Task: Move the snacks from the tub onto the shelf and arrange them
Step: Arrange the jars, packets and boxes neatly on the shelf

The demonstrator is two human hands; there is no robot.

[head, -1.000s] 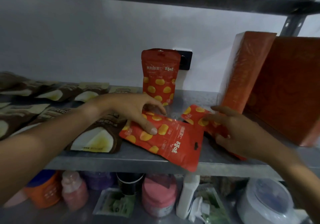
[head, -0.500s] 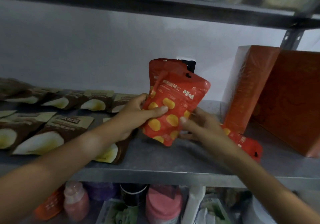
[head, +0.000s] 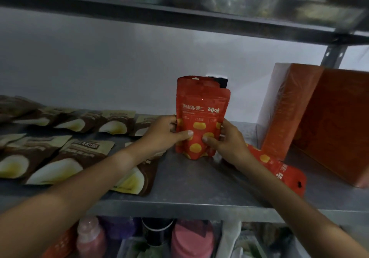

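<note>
Gripped upright between left hand (head: 162, 135) and right hand (head: 227, 140): red pouch (head: 202, 117), bottom on the metal shelf (head: 189, 179), a second red pouch (head: 192, 83) standing just behind. Left: brown packets (head: 60, 157), lying flat. Right: third red pouch (head: 287, 172), flat; orange boxes (head: 323, 117).

The shelf (head: 195, 179) carries 3 red snack pouches (head: 201, 121), roughly 9 brown snack pouches (head: 60, 163), and 2 orange boxes (head: 335, 121).
</note>
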